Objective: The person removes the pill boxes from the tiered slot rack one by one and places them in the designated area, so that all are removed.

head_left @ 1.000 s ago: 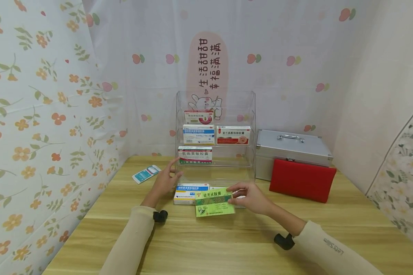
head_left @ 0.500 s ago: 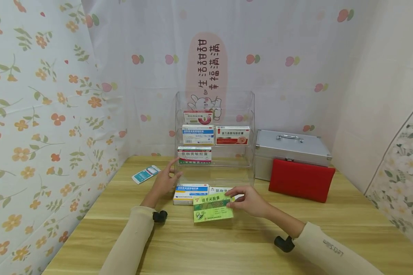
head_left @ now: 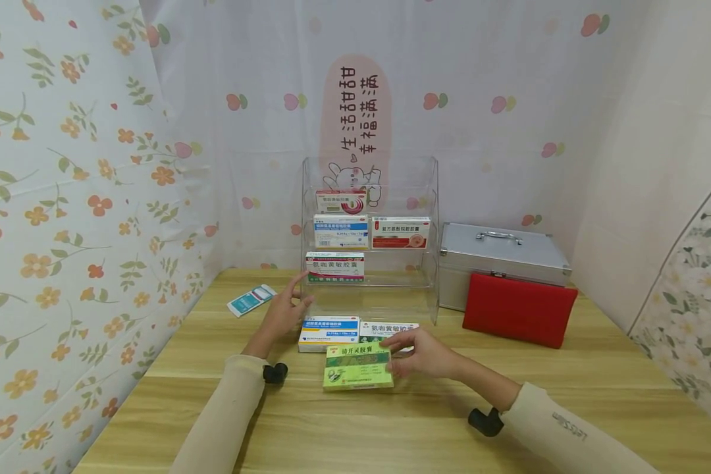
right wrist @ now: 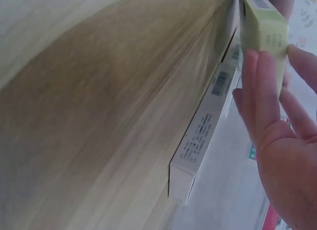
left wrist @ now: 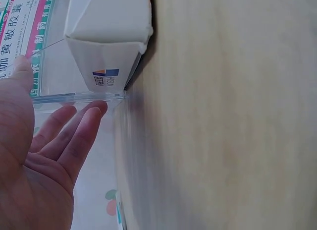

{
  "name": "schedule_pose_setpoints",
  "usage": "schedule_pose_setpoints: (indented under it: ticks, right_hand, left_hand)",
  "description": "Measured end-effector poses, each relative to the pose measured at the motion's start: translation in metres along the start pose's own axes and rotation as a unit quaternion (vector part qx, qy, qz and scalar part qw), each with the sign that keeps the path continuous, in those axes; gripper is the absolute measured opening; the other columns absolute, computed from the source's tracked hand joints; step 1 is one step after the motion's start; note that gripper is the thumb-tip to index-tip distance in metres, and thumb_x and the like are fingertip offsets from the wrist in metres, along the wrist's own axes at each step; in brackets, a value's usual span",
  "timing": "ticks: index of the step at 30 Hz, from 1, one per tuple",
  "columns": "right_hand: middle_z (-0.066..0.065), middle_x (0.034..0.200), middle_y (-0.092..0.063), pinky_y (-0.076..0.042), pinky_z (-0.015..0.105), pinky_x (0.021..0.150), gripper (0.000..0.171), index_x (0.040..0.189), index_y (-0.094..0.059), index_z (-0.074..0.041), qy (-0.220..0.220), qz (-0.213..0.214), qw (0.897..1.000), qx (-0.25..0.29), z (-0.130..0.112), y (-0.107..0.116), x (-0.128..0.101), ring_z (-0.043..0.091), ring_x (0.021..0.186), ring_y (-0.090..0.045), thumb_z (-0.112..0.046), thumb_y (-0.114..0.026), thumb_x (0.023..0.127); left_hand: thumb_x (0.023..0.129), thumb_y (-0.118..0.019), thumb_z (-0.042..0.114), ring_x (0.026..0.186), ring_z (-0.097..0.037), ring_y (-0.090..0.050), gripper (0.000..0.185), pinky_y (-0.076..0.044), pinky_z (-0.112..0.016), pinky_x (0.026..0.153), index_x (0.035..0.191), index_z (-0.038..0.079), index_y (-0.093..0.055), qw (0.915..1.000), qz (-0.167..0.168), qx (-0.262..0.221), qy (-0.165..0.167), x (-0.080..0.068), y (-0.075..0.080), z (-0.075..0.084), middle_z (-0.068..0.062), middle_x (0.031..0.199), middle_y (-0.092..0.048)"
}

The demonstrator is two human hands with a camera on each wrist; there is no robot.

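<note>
My right hand (head_left: 421,355) grips the right end of a green medicine box (head_left: 357,367) between fingers and thumb; the box lies almost flat on the wooden table (head_left: 391,428). In the right wrist view, fingers (right wrist: 265,86) lie over the green box's end (right wrist: 262,22). Just behind it lie a blue-and-white box (head_left: 330,331) and a white box (head_left: 389,328). My left hand (head_left: 284,308) is open, its straight fingertips (left wrist: 91,113) touching the left edge (left wrist: 74,97) of a clear acrylic rack (head_left: 432,197). The rack holds several medicine boxes.
A silver case (head_left: 503,257) stands right of the rack with a red pouch (head_left: 518,309) leaning on its front. A small blue-and-white packet (head_left: 251,299) lies at the table's left. Floral curtains close off the left, back and right.
My right hand has brought the green box down and slightly left, from tilted in the air to nearly flat on the table. The left hand has stayed at the rack.
</note>
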State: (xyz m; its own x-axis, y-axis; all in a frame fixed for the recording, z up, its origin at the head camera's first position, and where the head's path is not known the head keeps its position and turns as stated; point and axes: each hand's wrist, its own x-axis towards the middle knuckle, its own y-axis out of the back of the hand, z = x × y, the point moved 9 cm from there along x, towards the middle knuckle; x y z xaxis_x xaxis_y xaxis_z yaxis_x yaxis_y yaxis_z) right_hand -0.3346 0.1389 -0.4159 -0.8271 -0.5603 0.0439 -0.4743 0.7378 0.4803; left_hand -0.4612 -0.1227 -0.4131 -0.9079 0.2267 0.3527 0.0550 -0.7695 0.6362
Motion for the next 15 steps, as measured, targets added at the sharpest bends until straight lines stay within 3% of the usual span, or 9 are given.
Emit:
schedule_pose_setpoints:
  ticks: [4,15]
  right_hand:
    - [0.022,0.122,-0.062,-0.059,0.035,0.069,0.041,0.124,-0.066,0.001,-0.014,-0.006,1.0,-0.001,0.0,-0.006,0.001,0.032,0.107,-0.062,-0.011,-0.077,0.087]
    - [0.021,0.111,-0.068,-0.059,0.039,0.067,0.034,0.118,-0.068,0.002,-0.055,0.005,0.998,0.045,0.003,-0.019,0.015,0.025,0.09,-0.07,-0.008,-0.077,0.086]
  left_hand:
    - [0.101,-0.059,0.031,0.084,-0.026,-0.067,0.062,-0.054,-0.043,0.076,0.155,0.033,-0.029,1.0,-0.004,0.0,0.002,-0.001,-0.001,-0.001,-0.019,0.119,-0.067]
    - [0.101,-0.059,0.029,0.086,-0.028,-0.066,0.062,-0.054,-0.046,0.078,0.154,0.034,-0.029,1.0,-0.001,-0.002,0.007,0.0,0.0,0.001,-0.017,0.116,-0.067]
